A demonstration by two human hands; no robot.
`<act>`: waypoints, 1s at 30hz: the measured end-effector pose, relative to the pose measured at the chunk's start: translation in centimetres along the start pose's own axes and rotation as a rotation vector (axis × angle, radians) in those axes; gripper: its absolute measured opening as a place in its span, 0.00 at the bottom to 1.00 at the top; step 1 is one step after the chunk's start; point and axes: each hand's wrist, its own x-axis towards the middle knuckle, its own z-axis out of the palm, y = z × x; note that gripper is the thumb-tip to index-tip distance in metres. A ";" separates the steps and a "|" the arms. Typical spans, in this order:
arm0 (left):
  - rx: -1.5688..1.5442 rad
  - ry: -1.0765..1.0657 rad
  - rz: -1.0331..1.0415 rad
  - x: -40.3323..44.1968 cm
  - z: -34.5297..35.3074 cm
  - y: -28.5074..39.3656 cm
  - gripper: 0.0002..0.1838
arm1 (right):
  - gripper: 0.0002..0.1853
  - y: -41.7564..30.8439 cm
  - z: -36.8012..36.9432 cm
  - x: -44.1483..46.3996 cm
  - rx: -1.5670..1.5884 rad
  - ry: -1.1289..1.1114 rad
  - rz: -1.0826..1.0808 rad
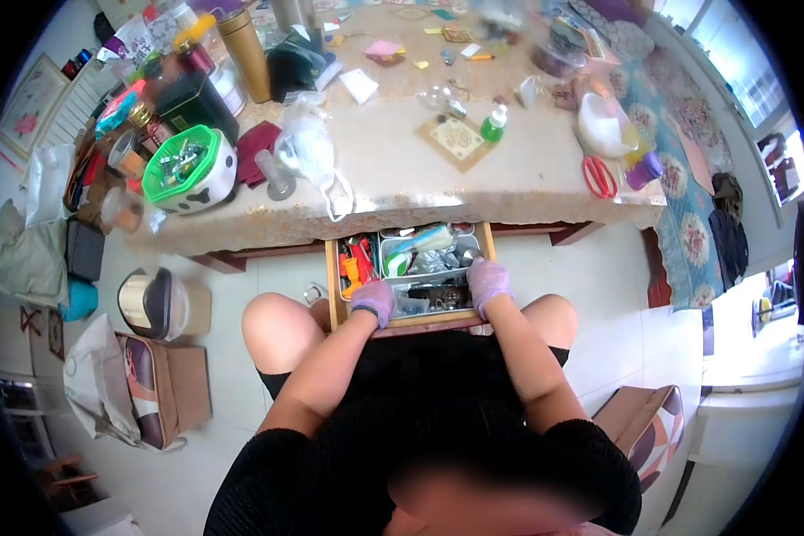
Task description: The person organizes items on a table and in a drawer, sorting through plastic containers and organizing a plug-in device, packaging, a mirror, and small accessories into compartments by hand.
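In the head view, we have the drawer (433, 322) pulled out from under the desk (384, 170), lying between our knees. Our left hand (372, 302), in a thin purple glove, is curled at the near left corner, beside the orange tool (357, 270). Our right hand (489, 281), gloved too, lies over the right side, close to the white trays (408, 282) with the clear bag (433, 261) and small dark items (447, 295). The fingers of both look bent rather than spread wide, but we cannot tell whether either is pinching the wood or merely resting on it.

To handle it well, we would keep an even pull or push on both sides so that it does not skew, take some of its weight from below, and keep our fingers out of the gap by the cloth.

Our palms and fingertips are hard to make out, the drawer's back end is hidden under the desk, and the small items overlap too much to name. The wood below the front rim is mostly lost against our black clothes
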 end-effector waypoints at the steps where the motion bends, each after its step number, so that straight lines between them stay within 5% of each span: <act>1: 0.005 0.017 0.012 -0.2 0.4 0.1 0.17 | 0.11 0.1 -0.5 -0.1 -0.002 0.004 -0.002; 12: 0.031 0.055 0.120 -0.9 -0.1 0.4 0.11 | 0.08 -1.5 0.8 1.7 -0.189 -0.188 -0.124; 15: 0.024 0.027 0.088 -0.4 -0.4 0.5 0.13 | 0.09 -1.9 -6.7 -0.4 -0.282 -0.284 -0.193; 18: 0.081 0.010 0.192 -3.8 -4.3 2.1 0.11 | 0.07 1.3 -14.4 -0.5 -0.244 -0.097 -0.292; 19: 0.115 -0.007 0.279 -5.4 -6.2 2.8 0.11 | 0.05 2.4 -15.8 0.0 -0.417 0.189 -0.317; 20: 0.009 0.001 0.286 -6.2 -7.6 3.3 0.12 | 0.04 3.6 -18.5 0.6 -0.275 0.214 -0.226; 21: 0.012 -0.009 0.291 -6.8 -9.2 3.7 0.12 | 0.04 6.1 -20.0 1.9 -0.325 0.345 -0.499; 23: -0.053 -0.051 0.504 -7.7 -12.0 4.0 0.14 | 0.06 6.7 -23.5 4.0 -0.111 0.130 -0.476; 25: -0.138 -0.022 0.592 -7.8 -13.8 3.9 0.14 | 0.11 6.9 -26.0 4.7 0.338 -0.138 -0.223; 27: -0.227 -0.002 0.678 -8.2 -15.4 3.7 0.15 | 0.12 6.8 -27.6 5.3 0.339 -0.192 -0.211; 30: -0.269 0.010 0.722 -8.7 -18.1 3.9 0.14 | 0.16 9.7 -27.2 10.6 0.562 0.272 -0.080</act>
